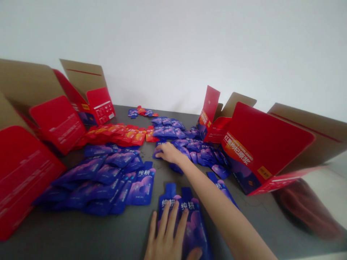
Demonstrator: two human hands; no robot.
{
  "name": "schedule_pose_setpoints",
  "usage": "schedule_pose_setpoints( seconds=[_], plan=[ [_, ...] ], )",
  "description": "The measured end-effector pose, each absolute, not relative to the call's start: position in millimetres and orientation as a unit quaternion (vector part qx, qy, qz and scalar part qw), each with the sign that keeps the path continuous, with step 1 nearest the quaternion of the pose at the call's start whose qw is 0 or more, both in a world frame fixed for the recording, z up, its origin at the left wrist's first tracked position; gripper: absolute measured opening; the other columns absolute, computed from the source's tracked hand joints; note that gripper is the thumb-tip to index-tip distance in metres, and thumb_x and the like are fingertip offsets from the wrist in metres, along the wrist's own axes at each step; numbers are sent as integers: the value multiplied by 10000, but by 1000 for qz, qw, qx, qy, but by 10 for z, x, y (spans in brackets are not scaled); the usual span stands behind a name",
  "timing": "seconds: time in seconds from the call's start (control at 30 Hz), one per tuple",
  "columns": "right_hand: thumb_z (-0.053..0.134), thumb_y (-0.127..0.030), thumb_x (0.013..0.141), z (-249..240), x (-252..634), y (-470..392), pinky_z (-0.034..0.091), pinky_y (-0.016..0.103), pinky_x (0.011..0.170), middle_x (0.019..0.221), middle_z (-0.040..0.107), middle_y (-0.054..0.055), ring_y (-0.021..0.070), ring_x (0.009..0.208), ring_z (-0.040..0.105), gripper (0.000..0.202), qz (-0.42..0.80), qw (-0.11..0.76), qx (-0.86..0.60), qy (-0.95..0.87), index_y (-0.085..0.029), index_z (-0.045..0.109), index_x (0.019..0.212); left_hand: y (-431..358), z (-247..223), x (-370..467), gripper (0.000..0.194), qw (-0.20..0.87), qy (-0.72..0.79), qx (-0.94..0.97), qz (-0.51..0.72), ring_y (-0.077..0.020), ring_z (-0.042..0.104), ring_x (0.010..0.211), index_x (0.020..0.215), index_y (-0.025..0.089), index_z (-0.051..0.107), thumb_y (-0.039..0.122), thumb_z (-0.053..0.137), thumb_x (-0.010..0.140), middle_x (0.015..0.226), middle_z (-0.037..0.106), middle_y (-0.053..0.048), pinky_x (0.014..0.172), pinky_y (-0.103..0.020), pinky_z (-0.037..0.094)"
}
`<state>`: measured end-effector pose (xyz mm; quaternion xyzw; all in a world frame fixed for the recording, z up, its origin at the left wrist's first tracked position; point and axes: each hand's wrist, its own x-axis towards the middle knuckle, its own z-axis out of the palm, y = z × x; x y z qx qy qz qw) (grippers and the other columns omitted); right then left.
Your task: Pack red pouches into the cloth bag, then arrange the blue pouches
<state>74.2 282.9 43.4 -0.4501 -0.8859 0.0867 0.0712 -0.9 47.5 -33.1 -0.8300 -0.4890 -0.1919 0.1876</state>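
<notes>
My left hand [166, 234] lies flat with its fingers spread over two blue-purple drink pouches [195, 220] side by side at the near edge. Farther out, my right hand [170, 152] curls its fingers down on a blue pouch [158, 144] at the left edge of the right-hand heap of blue pouches [193, 144]. My fingers cover part of that pouch. Left of my hands is another heap of overlapping blue pouches [100, 180]. One more blue pouch [226, 191] lies partly behind my right forearm.
Red pouches [127, 134] form a row behind the left heap. Open red cartons stand on both sides, such as a left carton [58, 122] and a big right carton [265, 144]. A few small pouches [145, 112] lie at the back. Dark reddish fabric [306, 209] is at right.
</notes>
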Motion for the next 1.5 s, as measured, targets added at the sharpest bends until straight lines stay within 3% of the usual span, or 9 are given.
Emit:
schedule_pose_setpoints(
  seconds=[0.27, 0.37, 0.5, 0.6, 0.8, 1.0, 1.17, 1.33, 1.5],
  plan=[
    [515, -256, 872, 569, 885, 2652, 305, 362, 1008, 1218, 573, 94, 191, 1163, 488, 301, 81, 155, -399, -900, -155, 568, 1151, 464, -271, -21, 638, 191, -483, -835, -183, -260, 396, 1230, 1373, 248, 319, 578, 371, 830, 1360, 451, -51, 945, -430, 317],
    [551, -272, 850, 869, 1264, 2203, 321, 320, 1022, 1281, 527, 83, 162, 1201, 458, 439, 115, 219, -344, -906, -170, 471, 1270, 450, -244, -24, 635, 176, -479, -841, -178, -268, 395, 1237, 1382, 242, 297, 560, 374, 838, 1377, 426, -59, 935, -445, 349],
    [728, -417, 656, 1012, 2083, 1332, 376, 407, 997, 1424, 334, 117, 270, 1265, 381, 826, 140, 109, -447, -877, -288, 335, 1371, 428, -232, -13, 620, 156, -483, -841, -187, -266, 371, 1261, 1384, 242, 291, 537, 383, 847, 1389, 407, -57, 944, -456, 364],
    [820, -370, 515, 801, 2557, 785, 395, 413, 991, 1394, 378, 138, 303, 1249, 397, 1016, 170, 20, -534, -828, -284, 304, 1386, 411, -226, 0, 602, 147, -493, -836, -190, -260, 354, 1275, 1382, 247, 294, 517, 390, 852, 1400, 391, -49, 951, -456, 368],
    [764, -353, 624, 450, 2765, 545, 341, 378, 1043, 1420, 339, 106, 260, 1272, 367, 826, 191, 41, -563, -803, -301, 374, 1351, 397, -201, 9, 580, 136, -495, -837, -189, -252, 339, 1287, 1382, 258, 283, 480, 404, 860, 1412, 372, -39, 960, -466, 375],
    [583, -291, 821, 322, 2793, 450, 443, 299, 967, 1274, 529, 64, 203, 1146, 519, 430, 181, 147, -527, -818, -279, 523, 1247, 401, -188, 3, 570, 123, -494, -840, -189, -255, 335, 1290, 1383, 266, 273, 460, 410, 864, 1410, 376, -39, 961, -477, 381],
    [446, -166, 873, 192, 2789, 184, 540, 290, 846, 1173, 599, 57, 202, 1047, 589, 452, 14, 178, -447, -876, -296, 450, 1306, 396, -179, 6, 565, 115, -500, -838, -186, -253, 338, 1289, 1382, 271, 277, 469, 399, 867, 1410, 376, -38, 962, -482, 382],
    [365, -137, 885, 535, 2677, 224, 547, 285, 833, 1199, 574, 80, 208, 1049, 588, 566, -135, 232, -372, -889, -236, 215, 1422, 393, -177, 2, 573, 118, -496, -837, -199, -250, 343, 1285, 1385, 276, 270, 458, 413, 861, 1408, 381, -36, 968, -461, 377],
    [396, -117, 890, 1093, 2186, 799, 544, 320, 820, 1081, 652, 119, 239, 1011, 615, 451, -271, 280, -316, -865, -166, 404, 1338, 405, -192, 16, 587, 138, -494, -834, -204, -253, 343, 1283, 1380, 258, 294, 486, 415, 853, 1399, 396, -43, 966, -446, 371]
  ],
)
